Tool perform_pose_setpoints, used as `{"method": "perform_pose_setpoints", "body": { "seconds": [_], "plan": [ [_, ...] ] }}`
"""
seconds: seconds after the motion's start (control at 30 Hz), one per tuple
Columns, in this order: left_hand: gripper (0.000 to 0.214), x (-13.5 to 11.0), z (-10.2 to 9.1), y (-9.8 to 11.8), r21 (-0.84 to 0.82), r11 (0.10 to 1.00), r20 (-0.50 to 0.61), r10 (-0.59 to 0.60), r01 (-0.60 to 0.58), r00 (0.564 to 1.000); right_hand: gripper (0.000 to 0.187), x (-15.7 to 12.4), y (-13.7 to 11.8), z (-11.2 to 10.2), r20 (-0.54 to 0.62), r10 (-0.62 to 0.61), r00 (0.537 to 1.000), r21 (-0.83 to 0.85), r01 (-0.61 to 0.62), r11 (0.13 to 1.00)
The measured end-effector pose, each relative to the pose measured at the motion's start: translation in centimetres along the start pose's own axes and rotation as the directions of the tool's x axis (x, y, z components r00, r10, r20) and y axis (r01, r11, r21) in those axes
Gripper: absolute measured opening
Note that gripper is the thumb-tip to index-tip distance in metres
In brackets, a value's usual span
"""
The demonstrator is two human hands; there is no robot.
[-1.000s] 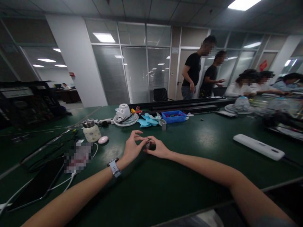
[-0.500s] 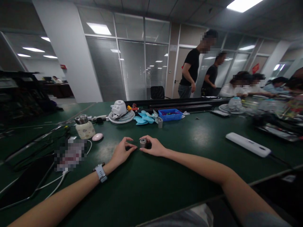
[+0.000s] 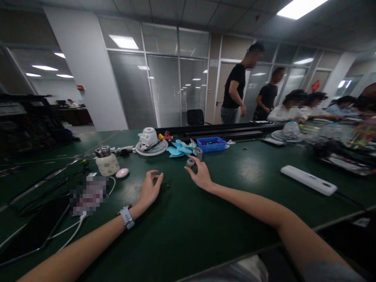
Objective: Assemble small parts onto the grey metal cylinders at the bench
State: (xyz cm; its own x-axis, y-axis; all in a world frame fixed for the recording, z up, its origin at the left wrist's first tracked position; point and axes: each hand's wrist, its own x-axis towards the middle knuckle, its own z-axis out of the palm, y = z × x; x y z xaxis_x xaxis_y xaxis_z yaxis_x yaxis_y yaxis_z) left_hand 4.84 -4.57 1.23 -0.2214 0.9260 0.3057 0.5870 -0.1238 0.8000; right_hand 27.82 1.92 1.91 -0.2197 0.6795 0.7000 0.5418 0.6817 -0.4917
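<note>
On green table (image 3: 235, 203): right hand (image 3: 202, 175) stretched forward, fingertips pinching metal cylinder (image 3: 190, 161). Left hand (image 3: 149, 190) resting nearer, wrist down, fingers loosely spread and curled.

Right hand (image 3: 201, 176) pinches small grey cylinder (image 3: 190, 162) in its fingers, just beside blue fan blades (image 3: 179, 149). Left hand (image 3: 149, 191) rests half-open on green tabletop (image 3: 235, 203), empty, tiny dark bit (image 3: 168, 185) lying near it.

Head camera looks forward across the green table (image 3: 205, 235).
</note>
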Motion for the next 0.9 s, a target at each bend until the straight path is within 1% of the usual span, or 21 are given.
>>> {"method": "perform_pose_setpoints", "body": {
  "seconds": [0.07, 0.1, 0.17, 0.27, 0.33, 0.4, 0.47, 0.53, 0.6, 0.63, 0.67, 0.73, 0.77, 0.8, 0.83, 0.9],
  "plan": [
    [0.053, 0.2, 0.1, -0.4, -0.011, 1.000, -0.026, -0.015, 0.015, 1.000, 0.053, 1.8, 2.7, -0.8, -0.168, 0.047, 0.985, -0.068, -0.059, 0.996],
    [0.054, 0.3, 0.2, -0.5, -0.016, 1.000, -0.033, -0.019, 0.018, 0.999, 0.053, 2.6, 4.3, -1.2, -0.222, 0.077, 0.972, -0.094, -0.100, 0.991],
    [0.054, 0.5, 0.3, -0.8, -0.023, 1.000, -0.041, -0.021, 0.020, 0.999, 0.054, 4.0, 7.5, -2.2, -0.263, 0.157, 0.952, -0.139, -0.198, 0.970],
    [0.053, 0.6, 0.4, -1.1, -0.028, 0.999, -0.043, -0.021, 0.020, 0.999, 0.054, 4.8, 11.3, -3.4, -0.225, 0.256, 0.940, -0.237, -0.308, 0.921],
    [0.051, 0.6, 0.4, -1.1, -0.029, 0.999, -0.040, -0.017, 0.016, 0.999, 0.052, 4.5, 12.8, -3.8, -0.161, 0.299, 0.940, -0.322, -0.337, 0.885],
    [0.052, 0.7, 0.5, -1.2, -0.026, 1.000, -0.035, -0.015, 0.014, 0.999, 0.049, 4.2, 13.4, -3.8, -0.089, 0.357, 0.930, -0.400, -0.362, 0.842],
    [0.053, 0.7, 0.5, -1.3, -0.023, 1.000, -0.033, -0.016, 0.016, 0.999, 0.047, 3.9, 13.6, -3.7, -0.041, 0.407, 0.913, -0.447, -0.381, 0.809],
    [0.053, 0.7, 0.5, -1.4, -0.019, 1.000, -0.030, -0.015, 0.014, 0.999, 0.045, 3.8, 13.6, -3.5, -0.023, 0.426, 0.904, -0.460, -0.388, 0.799],
    [0.052, 0.7, 0.5, -1.4, -0.017, 1.000, -0.022, -0.011, 0.011, 1.000, 0.051, 3.8, 13.6, -3.5, -0.015, 0.432, 0.902, -0.462, -0.389, 0.797],
    [0.052, 0.6, 0.4, -1.3, -0.017, 1.000, -0.021, -0.010, 0.010, 1.000, 0.056, 3.9, 13.4, -3.5, -0.032, 0.419, 0.907, -0.466, -0.384, 0.797],
    [0.052, 0.6, 0.4, -1.3, -0.019, 1.000, -0.020, -0.011, 0.010, 1.000, 0.063, 3.9, 13.1, -3.6, -0.069, 0.384, 0.921, -0.471, -0.370, 0.801],
    [0.052, 0.6, 0.4, -1.2, -0.021, 1.000, -0.020, -0.017, 0.017, 1.000, 0.072, 3.9, 11.9, -3.6, -0.169, 0.241, 0.956, -0.481, -0.293, 0.826],
    [0.052, 0.6, 0.4, -1.2, -0.021, 1.000, -0.021, -0.021, 0.021, 1.000, 0.071, 3.9, 10.8, -3.5, -0.199, 0.146, 0.969, -0.484, -0.227, 0.845],
    [0.052, 0.6, 0.4, -1.2, -0.021, 1.000, -0.024, -0.024, 0.023, 0.999, 0.068, 3.7, 9.5, -3.4, -0.198, 0.055, 0.979, -0.483, -0.146, 0.863],
    [0.052, 0.6, 0.4, -1.2, -0.018, 1.000, -0.031, -0.024, 0.024, 0.999, 0.064, 3.4, 8.0, -3.1, -0.155, -0.019, 0.988, -0.472, -0.057, 0.880],
    [0.051, 0.6, 0.5, -1.3, -0.013, 1.000, -0.047, -0.018, 0.017, 0.999, 0.055, 2.2, 4.4, -2.2, 0.009, -0.120, 0.993, -0.409, 0.113, 0.906]
  ]
}}
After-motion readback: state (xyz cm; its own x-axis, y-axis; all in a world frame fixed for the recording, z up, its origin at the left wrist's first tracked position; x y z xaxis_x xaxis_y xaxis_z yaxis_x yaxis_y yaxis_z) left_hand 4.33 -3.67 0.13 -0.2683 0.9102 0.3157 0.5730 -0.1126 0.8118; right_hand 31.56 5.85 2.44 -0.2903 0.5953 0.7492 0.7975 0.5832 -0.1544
